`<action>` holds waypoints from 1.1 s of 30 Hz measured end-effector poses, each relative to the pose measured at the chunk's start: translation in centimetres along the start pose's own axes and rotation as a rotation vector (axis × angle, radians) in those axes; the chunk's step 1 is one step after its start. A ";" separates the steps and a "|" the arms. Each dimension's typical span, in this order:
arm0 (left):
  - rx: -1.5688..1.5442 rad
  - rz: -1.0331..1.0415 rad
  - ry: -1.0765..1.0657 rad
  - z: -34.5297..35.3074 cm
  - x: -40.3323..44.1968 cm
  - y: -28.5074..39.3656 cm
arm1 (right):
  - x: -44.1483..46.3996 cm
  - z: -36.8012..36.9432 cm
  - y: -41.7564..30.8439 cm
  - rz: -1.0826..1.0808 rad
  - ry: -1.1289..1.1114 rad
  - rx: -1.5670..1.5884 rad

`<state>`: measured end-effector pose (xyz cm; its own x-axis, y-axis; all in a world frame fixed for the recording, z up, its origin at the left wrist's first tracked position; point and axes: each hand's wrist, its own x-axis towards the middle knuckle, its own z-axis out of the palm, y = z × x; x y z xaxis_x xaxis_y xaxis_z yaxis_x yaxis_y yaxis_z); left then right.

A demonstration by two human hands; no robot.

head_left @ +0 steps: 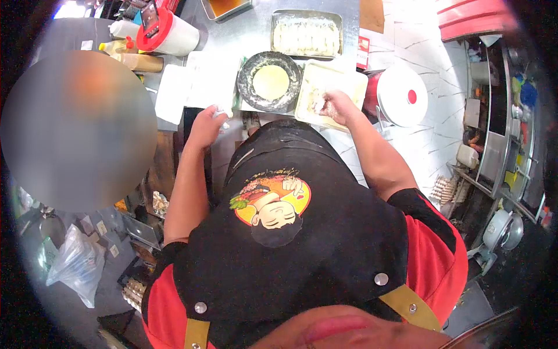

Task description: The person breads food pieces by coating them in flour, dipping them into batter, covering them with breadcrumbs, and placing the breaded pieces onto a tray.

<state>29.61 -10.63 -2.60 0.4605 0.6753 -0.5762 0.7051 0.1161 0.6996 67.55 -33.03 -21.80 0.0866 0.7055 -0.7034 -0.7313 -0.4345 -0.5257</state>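
My right hand [337,107] is over a pale rectangular tray [303,110], its fingers curled together and coated in white powder. Whatever may be in those fingers is hidden. At the table's near edge, my left hand [206,125] is closed, with something white at its fingertips that I cannot make out. Between the hands sits a round black dish [246,87] dusted with white powder, holding a flat yellow disc [271,82]. Behind it, a metal tray [278,54] contains a row of several pale, floured rolls.
White sheets or boards [200,81] lie left of the dish. A white bucket with a red lid [174,38] bears a phone [150,18]. Bottles [139,61] lie farther left. A red container with a white lid [401,96] stands at right. An amber-filled tray [226,7] is at the back.
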 end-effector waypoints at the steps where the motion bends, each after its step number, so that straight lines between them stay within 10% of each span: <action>1: 0.003 -0.003 0.003 0.1 -0.1 0.1 | -1.4 0.8 -1.0 0.011 -0.040 0.101; 7: 0.043 0.041 -0.010 0.2 -0.1 0.7 | -5.4 4.4 -3.9 -0.055 0.093 0.174; 15: 0.092 0.178 0.057 0.5 -0.1 -0.1 | -8.2 6.0 -6.2 -0.327 0.286 -1.592; 23: 0.107 0.144 0.048 -0.1 -0.5 -2.4 | -10.5 10.4 -6.5 -0.620 0.343 -1.599; 25: 0.055 0.075 0.027 -0.6 -1.6 -1.5 | -8.7 7.3 -3.9 -0.967 0.184 -1.562; 33: -0.076 0.106 0.064 -3.9 -4.7 -5.0 | -9.3 10.2 -4.9 -0.521 0.504 -1.744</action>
<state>21.82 -11.53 -1.80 0.4929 0.7315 -0.4710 0.6102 0.0953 0.7865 63.43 -31.78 -7.81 0.4430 0.8689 -0.2207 0.8140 -0.4930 -0.3072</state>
